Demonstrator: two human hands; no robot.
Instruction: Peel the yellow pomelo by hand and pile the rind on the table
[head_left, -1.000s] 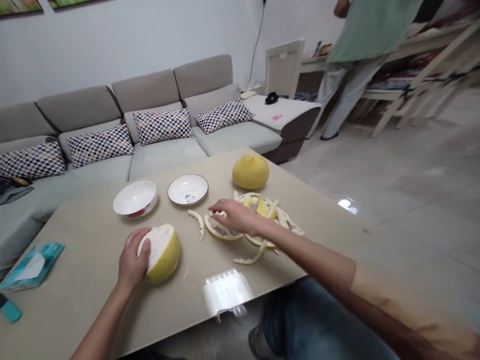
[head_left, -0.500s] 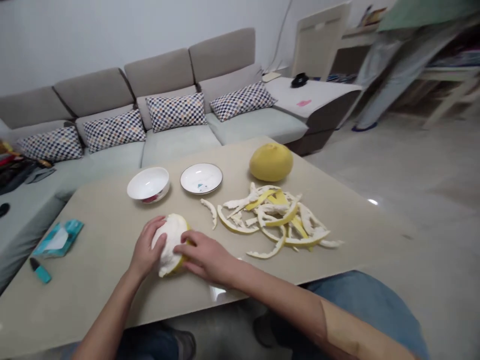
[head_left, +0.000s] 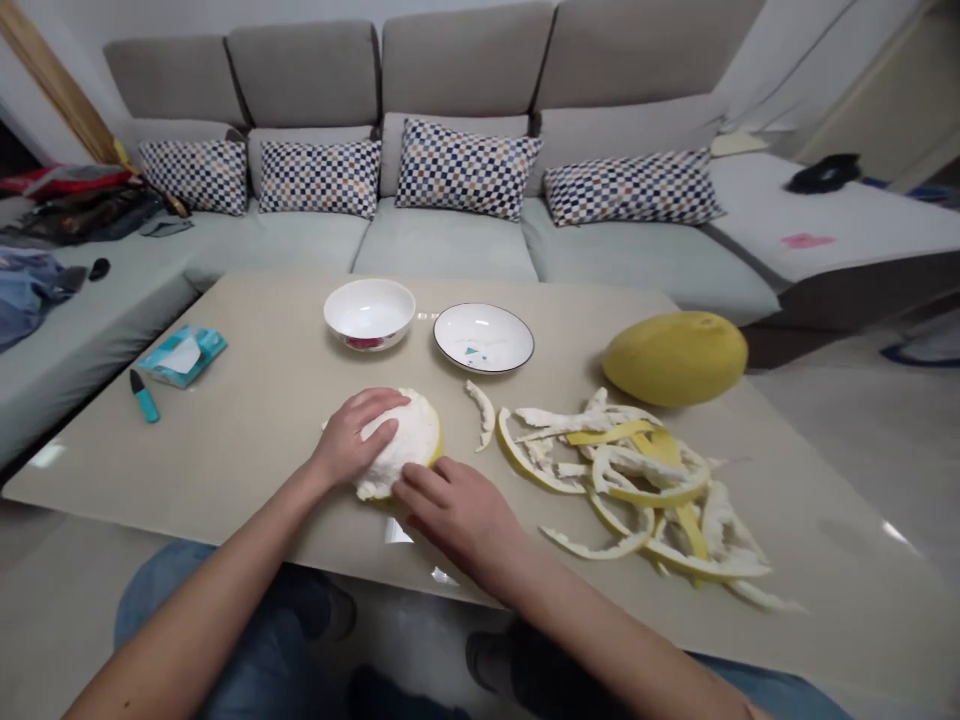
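Before a long grey fabric sofa [head_left: 442, 250], a glossy beige table [head_left: 247, 440] carries a heap of curled yellow-and-white pomelo peel [head_left: 637, 490], a whole yellow pomelo [head_left: 675, 358], a round white ceramic bowl [head_left: 369, 312] and a shallow white plate [head_left: 484, 337]. Near the table's front edge sits a half-peeled pomelo [head_left: 412, 440], its white pith bare. The left hand [head_left: 352, 435] has its grip clamped over the top, and the right hand [head_left: 461, 520] grips the near side.
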